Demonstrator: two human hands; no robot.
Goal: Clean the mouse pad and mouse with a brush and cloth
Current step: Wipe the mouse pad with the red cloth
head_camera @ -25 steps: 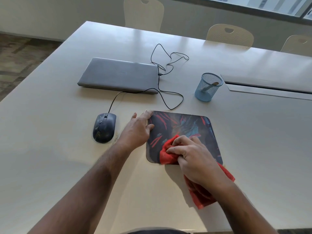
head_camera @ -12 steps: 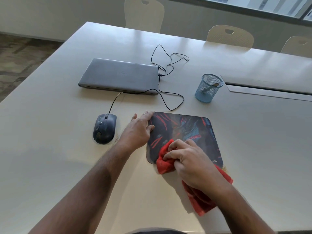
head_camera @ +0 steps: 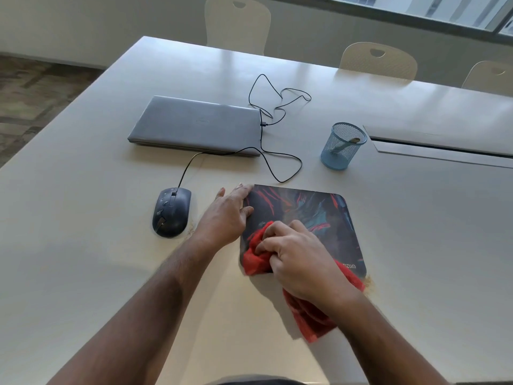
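Head view, the only one: two hands work over one mouse pad, a dark printed mat with red and blue streaks lying flat on the pale table. The left hand lies flat along the pad's left edge, fingers straight and close together, fingertips reaching its far left corner and the thumb resting on the pad's surface. The right hand is curled round one red cloth, bunching it against the near left part of the pad; the rest of the cloth trails out under the wrist onto the table towards the person. A little pale crumbly debris shows at the pad's near right corner.

One dark mouse sits on the table just left of the left hand, apart from it and off the pad. Its single black cable runs away past one closed grey laptop, loops on the table beyond the pad, and plugs into the laptop's right side.

One blue mesh cup stands upright beyond the pad's far right corner, with one slim handle leaning inside it; whether that is the brush cannot be told. Three pale chairs stand along the table's far side, under a window.
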